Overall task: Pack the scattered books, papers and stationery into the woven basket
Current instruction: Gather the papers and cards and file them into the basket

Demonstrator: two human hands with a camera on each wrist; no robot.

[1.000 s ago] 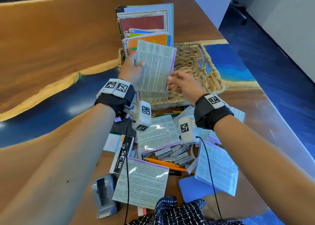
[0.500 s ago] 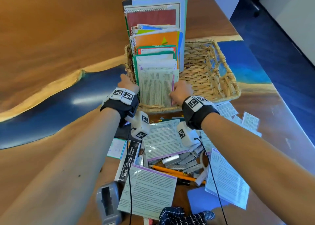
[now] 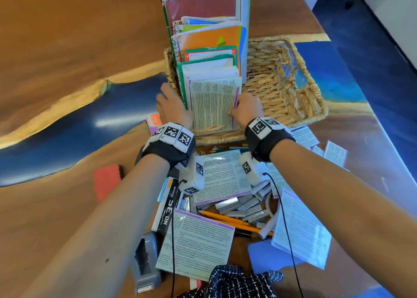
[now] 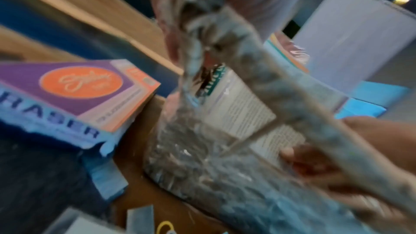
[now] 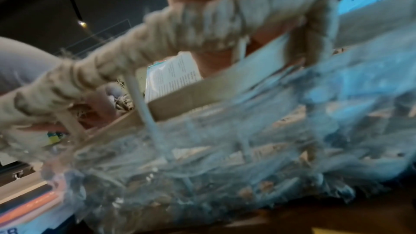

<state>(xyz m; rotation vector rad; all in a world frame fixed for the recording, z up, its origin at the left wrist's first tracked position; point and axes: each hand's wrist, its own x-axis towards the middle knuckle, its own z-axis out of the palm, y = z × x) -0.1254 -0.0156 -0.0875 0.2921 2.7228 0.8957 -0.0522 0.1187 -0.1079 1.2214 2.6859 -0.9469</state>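
Hands seating a printed sheet in the woven basket [image 3: 282,90].
Right hand [image 3: 247,109] is pinching the printed sheet [image 3: 213,103]'s edge; left hand [image 3: 172,107] is lying beside the basket's left rim, its grip indiscernible.

The basket [image 3: 279,90] is rough woven straw. The counter [image 3: 67,38] is polished wood with glossy blue resin. Near leaflets [image 3: 196,243] are shiny paper; the staples [image 3: 239,205] are bright metal.
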